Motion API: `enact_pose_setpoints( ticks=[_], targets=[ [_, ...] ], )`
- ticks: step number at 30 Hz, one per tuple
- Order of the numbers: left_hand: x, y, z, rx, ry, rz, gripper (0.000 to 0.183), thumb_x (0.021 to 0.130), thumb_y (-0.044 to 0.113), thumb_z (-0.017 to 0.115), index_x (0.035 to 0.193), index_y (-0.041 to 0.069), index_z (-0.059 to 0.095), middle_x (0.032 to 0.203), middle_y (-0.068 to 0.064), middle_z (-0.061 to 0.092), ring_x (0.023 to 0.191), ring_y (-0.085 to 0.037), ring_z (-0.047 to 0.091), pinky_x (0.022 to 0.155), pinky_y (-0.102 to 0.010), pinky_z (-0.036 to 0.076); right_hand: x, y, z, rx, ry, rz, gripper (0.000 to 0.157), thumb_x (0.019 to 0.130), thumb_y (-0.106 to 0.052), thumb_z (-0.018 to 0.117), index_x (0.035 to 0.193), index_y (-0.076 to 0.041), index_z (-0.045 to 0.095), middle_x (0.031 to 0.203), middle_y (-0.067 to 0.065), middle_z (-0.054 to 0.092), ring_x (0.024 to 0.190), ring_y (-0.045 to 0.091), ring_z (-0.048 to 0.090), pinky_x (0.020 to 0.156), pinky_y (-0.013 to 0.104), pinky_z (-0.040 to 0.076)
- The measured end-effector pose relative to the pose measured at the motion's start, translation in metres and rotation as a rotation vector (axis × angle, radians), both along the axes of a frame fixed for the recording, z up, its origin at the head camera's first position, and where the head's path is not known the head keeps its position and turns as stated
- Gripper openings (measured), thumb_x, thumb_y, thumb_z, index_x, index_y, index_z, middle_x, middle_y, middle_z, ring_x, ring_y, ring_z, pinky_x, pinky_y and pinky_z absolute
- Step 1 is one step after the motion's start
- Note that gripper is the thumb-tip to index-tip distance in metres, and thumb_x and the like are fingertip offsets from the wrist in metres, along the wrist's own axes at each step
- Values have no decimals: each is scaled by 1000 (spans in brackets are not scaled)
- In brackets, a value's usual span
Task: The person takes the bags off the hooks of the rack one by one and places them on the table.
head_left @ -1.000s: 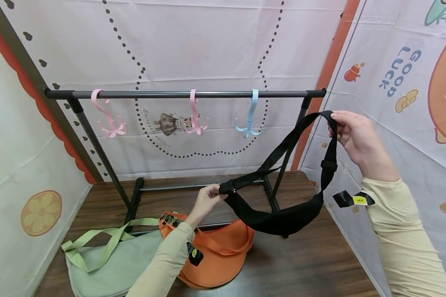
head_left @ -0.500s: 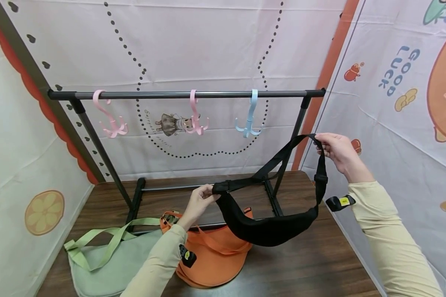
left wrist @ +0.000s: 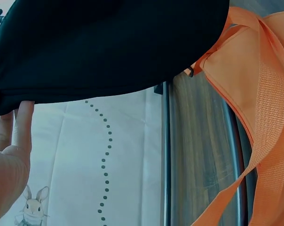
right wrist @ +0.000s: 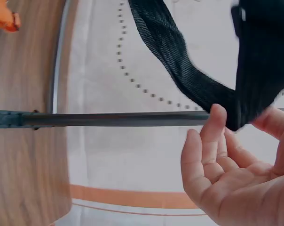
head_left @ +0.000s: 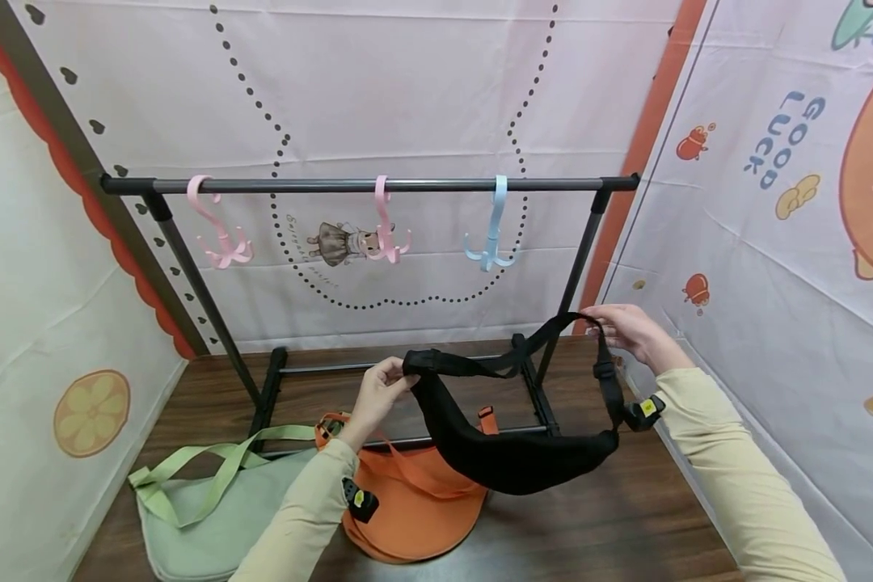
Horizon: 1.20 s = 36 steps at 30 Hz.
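Observation:
A black crescent-shaped sling bag point(head_left: 516, 461) hangs between my two hands in the head view, its body sagging over the table. My left hand point(head_left: 380, 396) pinches the bag's left end, where the strap joins the body. In the left wrist view my fingers point(left wrist: 23, 125) lie along the edge of the black fabric point(left wrist: 109, 52). My right hand point(head_left: 633, 331) holds the top of the black strap point(head_left: 553, 327), bent into a loop with a buckle below it. The right wrist view shows the strap point(right wrist: 179, 61) folded between thumb and fingers.
A black rack point(head_left: 436, 186) carries two pink hooks, one at left point(head_left: 221, 234) and one at centre point(head_left: 385, 226), and a blue hook point(head_left: 491, 234). An orange bag point(head_left: 415, 517) and a light green bag point(head_left: 225, 517) lie on the wooden table point(head_left: 589, 525). Printed cloth walls surround it.
My right hand has moved down and left with the strap, so its loop is lower. My left hand has shifted slightly left, and the bag's body hangs lower.

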<state>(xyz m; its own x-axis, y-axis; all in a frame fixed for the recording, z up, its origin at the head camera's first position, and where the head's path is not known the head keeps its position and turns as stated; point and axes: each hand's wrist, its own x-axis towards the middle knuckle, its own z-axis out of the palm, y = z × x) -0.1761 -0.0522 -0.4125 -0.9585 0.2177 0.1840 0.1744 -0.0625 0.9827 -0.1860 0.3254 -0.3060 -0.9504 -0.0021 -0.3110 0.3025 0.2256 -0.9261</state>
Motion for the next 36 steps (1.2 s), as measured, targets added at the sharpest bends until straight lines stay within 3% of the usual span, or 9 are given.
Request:
enact_pose_setpoints(
  ticks=[5,8,13,17,21,23,27,32,36],
  targets=[
    [-9,-4,-10,12,16,22,8,83,-4,61,89,-7,58,75,9,62,70,-3,60,65,-19,51,-2,-3,-17,73,-38,81,50,95,-25,45,132,8,37,80,-11,60,70,0,60,71,18,51],
    [-15,-5,-17,8,27,49,10,83,-2,62,90,-7,58,75,9,62,69,-4,59,64,-20,51,1,-4,-26,97,-40,128,57,96,-27,43,136,10,29,83,-11,60,76,1,60,79,22,50],
    [-19,-9,-18,8,66,92,8,82,1,64,89,-3,60,75,10,63,70,-5,59,62,-19,50,12,1,-45,97,-23,183,61,97,-35,40,139,7,27,92,-12,60,86,1,60,90,31,45],
    [-19,-13,-15,21,48,108,6,82,3,64,87,3,60,76,10,63,70,-5,60,62,-20,51,22,9,-68,-34,-29,143,61,97,-34,39,140,7,23,93,-11,61,84,0,60,84,25,47],
    [-21,-17,-13,35,24,136,6,82,2,64,85,6,61,74,10,63,68,-4,59,59,-19,49,31,15,-94,-191,18,77,50,98,-30,40,135,2,32,89,-11,62,83,2,61,81,21,49],
    [-21,-19,-11,50,6,150,6,82,0,64,86,3,60,73,10,63,67,-4,59,58,-18,48,36,13,-106,-229,51,36,45,98,-26,40,133,1,34,90,-13,62,85,1,61,83,22,49],
    [-22,-21,-7,85,-9,170,8,82,-2,63,89,-2,59,72,10,62,64,-5,58,57,-18,48,46,1,-129,-306,110,-41,43,97,-10,36,136,4,24,92,-15,58,86,-1,60,85,22,48],
    [-22,-23,-5,147,-6,171,6,82,-3,63,85,0,59,72,7,63,66,-6,60,58,-20,51,60,-21,-152,-460,185,-93,40,88,7,32,117,-17,47,93,-12,57,83,2,58,86,25,48],
    [-21,-23,-5,186,-14,160,14,82,-3,62,80,11,59,72,6,64,69,-8,62,63,-22,54,71,-35,-165,-584,269,-24,56,84,13,28,105,-29,58,97,-12,60,85,4,58,83,23,48]
  ],
)
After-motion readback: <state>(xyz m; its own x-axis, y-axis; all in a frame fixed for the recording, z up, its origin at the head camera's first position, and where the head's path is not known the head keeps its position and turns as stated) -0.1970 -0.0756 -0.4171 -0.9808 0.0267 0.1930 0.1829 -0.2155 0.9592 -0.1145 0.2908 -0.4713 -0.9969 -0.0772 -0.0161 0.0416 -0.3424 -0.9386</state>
